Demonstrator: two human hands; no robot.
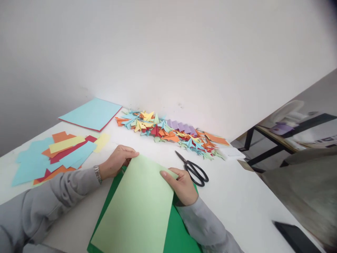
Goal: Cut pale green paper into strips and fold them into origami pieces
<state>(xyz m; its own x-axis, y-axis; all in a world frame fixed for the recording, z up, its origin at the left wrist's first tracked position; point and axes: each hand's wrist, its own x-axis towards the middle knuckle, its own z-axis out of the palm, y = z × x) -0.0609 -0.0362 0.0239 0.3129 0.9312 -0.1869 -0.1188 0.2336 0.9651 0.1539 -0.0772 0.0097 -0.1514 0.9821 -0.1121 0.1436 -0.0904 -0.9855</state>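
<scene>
A light green sheet of paper is held up at its far edge by both hands. My left hand pinches its upper left corner, thumb on top, with a metal watch on the wrist. At the upper right corner, my right hand grips the sheet between thumb and fingers. Beneath the sheet lies a darker green mat or board, partly covered. Black-handled scissors rest on the table just beyond my right hand, blades pointing away to the left.
Many small folded paper pieces lie in a long pile near the wall. Coloured paper scraps spread at left, below a stack topped by a light blue sheet. A dark flat object sits at the lower right edge.
</scene>
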